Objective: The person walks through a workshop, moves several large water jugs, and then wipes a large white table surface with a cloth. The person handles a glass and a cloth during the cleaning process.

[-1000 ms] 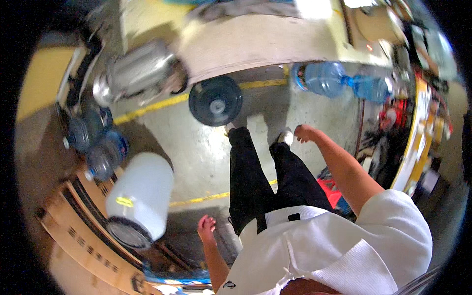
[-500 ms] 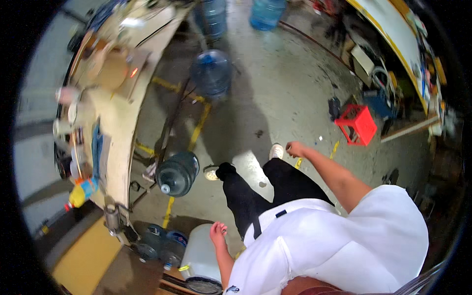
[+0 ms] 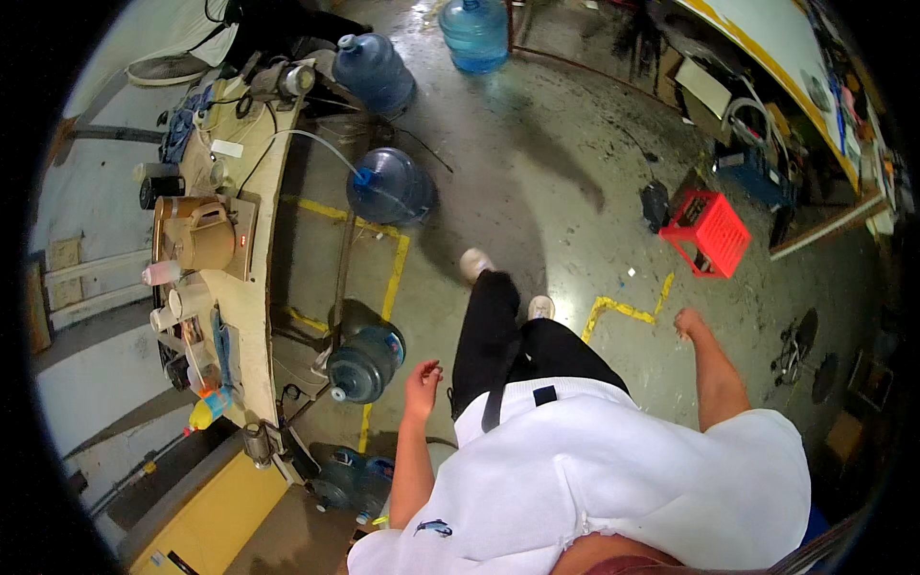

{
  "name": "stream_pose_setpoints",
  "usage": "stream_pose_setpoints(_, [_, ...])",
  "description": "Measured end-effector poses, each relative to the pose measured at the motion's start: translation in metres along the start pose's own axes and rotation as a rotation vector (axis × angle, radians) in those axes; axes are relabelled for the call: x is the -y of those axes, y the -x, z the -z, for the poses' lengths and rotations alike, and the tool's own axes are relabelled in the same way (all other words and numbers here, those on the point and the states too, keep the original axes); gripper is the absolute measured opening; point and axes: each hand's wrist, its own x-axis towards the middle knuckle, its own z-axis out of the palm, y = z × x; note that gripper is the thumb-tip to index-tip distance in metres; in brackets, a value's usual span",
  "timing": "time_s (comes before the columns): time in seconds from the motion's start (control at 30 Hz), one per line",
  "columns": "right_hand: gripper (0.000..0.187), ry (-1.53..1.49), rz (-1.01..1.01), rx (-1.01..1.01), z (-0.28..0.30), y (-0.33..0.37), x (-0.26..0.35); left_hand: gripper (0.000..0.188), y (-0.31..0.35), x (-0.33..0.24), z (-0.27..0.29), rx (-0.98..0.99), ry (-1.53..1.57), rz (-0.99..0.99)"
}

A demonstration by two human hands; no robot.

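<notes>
My left hand (image 3: 422, 387) hangs beside my left thigh, its fingers loosely bent and a little apart, holding nothing that I can see. The closest thing to it is a large water bottle (image 3: 368, 364) lying on its side, out of reach of the fingers by a gap. My right hand (image 3: 686, 325) swings away from my body over the floor, fingers curled in, with nothing visible in it. A red plastic stool (image 3: 711, 236) stands on the floor beyond that hand.
Along the left runs a workbench (image 3: 251, 311) bearing a brown kettle (image 3: 207, 240), cups and a yellow bottle (image 3: 209, 409). Another water bottle (image 3: 391, 187) with a hose stands ahead, and a blue one (image 3: 473, 36) farther off. Yellow tape (image 3: 625, 309) marks the floor. Shelving (image 3: 826, 206) lines the right.
I have stepped forward, my left foot now ahead of the right. My left hand has swung forward and up; my right hand has moved outward to the right and slightly back.
</notes>
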Motion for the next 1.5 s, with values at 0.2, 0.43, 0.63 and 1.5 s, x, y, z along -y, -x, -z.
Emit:
stream_pose_setpoints(0.2, [0.032,-0.403,0.035,-0.501,0.207,-0.009,0.08,0.023,-0.014,0.028,0.004,-0.139,0.084,0.309])
stream_pose_setpoints(0.43, [0.028,-0.422,0.302,-0.7,0.516,0.029,0.175,0.022,-0.048,0.023,-0.016,-0.165,0.347,0.686])
stream_pose_setpoints(0.63, [0.029,-0.356,0.357,-0.713,0.665,0.043,0.209,0.025,-0.167,-0.122,0.016,-0.181,0.188,0.227])
stream_pose_setpoints(1.5, [0.038,1.118,-0.184,-0.816,1.147,-0.256,0.169,0.022,-0.112,-0.368,-0.267,-0.494,1.421,1.179])
